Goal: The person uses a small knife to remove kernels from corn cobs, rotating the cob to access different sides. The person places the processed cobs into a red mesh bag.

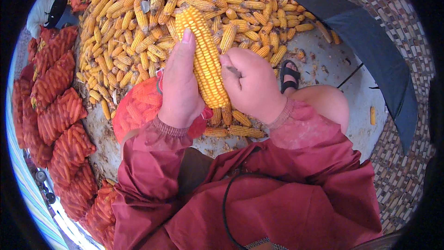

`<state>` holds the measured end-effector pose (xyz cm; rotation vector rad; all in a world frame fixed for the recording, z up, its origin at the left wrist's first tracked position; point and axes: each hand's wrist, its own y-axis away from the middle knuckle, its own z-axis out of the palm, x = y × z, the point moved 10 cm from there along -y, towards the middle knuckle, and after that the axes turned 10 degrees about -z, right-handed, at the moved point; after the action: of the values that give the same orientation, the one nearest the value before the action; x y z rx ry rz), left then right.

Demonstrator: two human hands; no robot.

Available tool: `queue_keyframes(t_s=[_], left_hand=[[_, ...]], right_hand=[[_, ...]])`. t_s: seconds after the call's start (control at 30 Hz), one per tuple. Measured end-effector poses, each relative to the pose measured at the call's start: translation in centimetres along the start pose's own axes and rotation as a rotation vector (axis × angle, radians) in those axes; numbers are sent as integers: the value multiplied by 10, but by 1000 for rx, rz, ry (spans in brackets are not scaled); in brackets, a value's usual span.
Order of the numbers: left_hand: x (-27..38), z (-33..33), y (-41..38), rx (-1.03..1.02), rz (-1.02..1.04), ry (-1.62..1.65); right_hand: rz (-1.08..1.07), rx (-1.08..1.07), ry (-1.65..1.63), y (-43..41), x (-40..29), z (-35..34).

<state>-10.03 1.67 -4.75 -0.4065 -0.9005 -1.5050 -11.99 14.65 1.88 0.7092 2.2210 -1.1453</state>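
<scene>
A yellow corn cob (204,55), kernels still on it, slants in front of me above a red mesh sack. My left hand (180,83) grips it from the left, with the thumb lying along its upper face. On the cob's right side my right hand (251,85) is curled into a fist against the kernels. A small grey pointed object (234,72) shows between its thumb and fingers; what it is cannot be made out. Below my left hand stands the red mesh sack (135,106), filled with cobs and partly hidden by my sleeve.
A large heap of corn cobs (145,38) lies ahead. Several filled red mesh sacks (62,118) line the left. A dark open umbrella (367,38) rests on the right, beside a sandalled foot (290,76) and a loose cob (373,115). Part of a person (39,14) shows far left.
</scene>
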Motion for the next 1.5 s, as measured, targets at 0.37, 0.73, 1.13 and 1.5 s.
queue_keyframes(t_s=[0.37,0.73,1.13,1.5], left_hand=[[8,11,2,55,33,57],[3,-1,-1,86,154,-145],[3,-2,0,105,92,-191],[12,8,3,1,-12,5]], right_hand=[[210,54,-204,6,18,-9],[22,-13,83,8,-5,4],[-38,-13,93,5,-5,5],[121,92,-14,4,18,-18]])
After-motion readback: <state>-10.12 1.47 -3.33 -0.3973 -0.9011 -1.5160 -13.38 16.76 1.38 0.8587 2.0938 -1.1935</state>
